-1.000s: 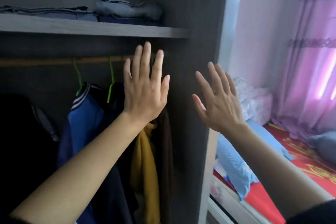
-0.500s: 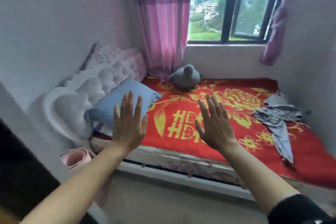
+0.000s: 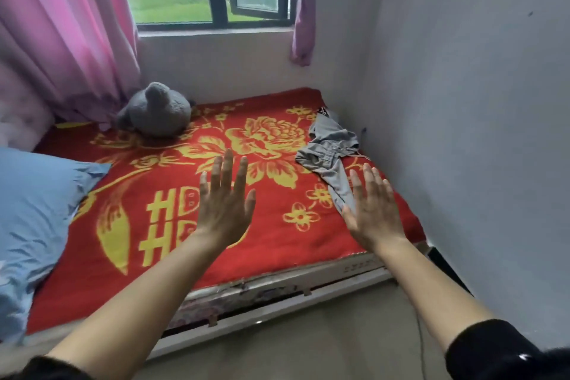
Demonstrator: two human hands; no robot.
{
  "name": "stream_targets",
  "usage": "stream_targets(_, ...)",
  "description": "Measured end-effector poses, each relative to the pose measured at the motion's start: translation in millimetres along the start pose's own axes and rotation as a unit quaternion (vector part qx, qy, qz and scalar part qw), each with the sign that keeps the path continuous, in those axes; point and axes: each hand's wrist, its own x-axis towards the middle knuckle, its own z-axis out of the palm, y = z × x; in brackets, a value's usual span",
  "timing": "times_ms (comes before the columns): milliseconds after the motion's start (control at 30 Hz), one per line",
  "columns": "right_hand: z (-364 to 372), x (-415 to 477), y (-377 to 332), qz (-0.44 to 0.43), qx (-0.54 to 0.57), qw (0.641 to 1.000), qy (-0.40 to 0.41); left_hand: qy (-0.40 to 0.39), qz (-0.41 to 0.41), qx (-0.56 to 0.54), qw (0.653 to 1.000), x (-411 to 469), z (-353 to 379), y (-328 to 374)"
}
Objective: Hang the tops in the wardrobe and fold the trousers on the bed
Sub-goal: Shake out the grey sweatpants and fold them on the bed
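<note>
Both hands empty, held up over the bed (image 3: 354, 268). Left hand (image 3: 223, 203): fingers straight, spread, above mid blanket (image 3: 277, 244). Right hand (image 3: 371, 210): same, flat, fingers apart, right by the leg end of the trousers (image 3: 331, 148). Contact? Can't tell. Trousers grey, crumpled, far right of bed next to wall (image 3: 462, 133), one leg trailing toward front edge. Looks light, soft, floppy, no stiffness, prob not slippery. Best grab imo: waistband (image 3: 329, 156), one hand per side, lift + shake flat before folding.
</note>
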Motion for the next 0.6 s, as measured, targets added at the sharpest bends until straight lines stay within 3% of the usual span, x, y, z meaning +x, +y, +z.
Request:
stream_targets(333, 37, 110, 135, 0.135, -0.011, 0.991, 0.010, -0.058, 0.100, -0.012, 0.993, 206, 85, 87)
stream_targets(500, 104, 164, 218, 0.169, 0.005, 0.985, -0.018, -0.092, 0.128, -0.005, 0.987, 284, 165, 145)
stream_targets(600, 165, 210, 269, 0.164, 0.033, 0.984, -0.064, -0.132, 0.101, -0.001, 0.986, 323, 232, 176)
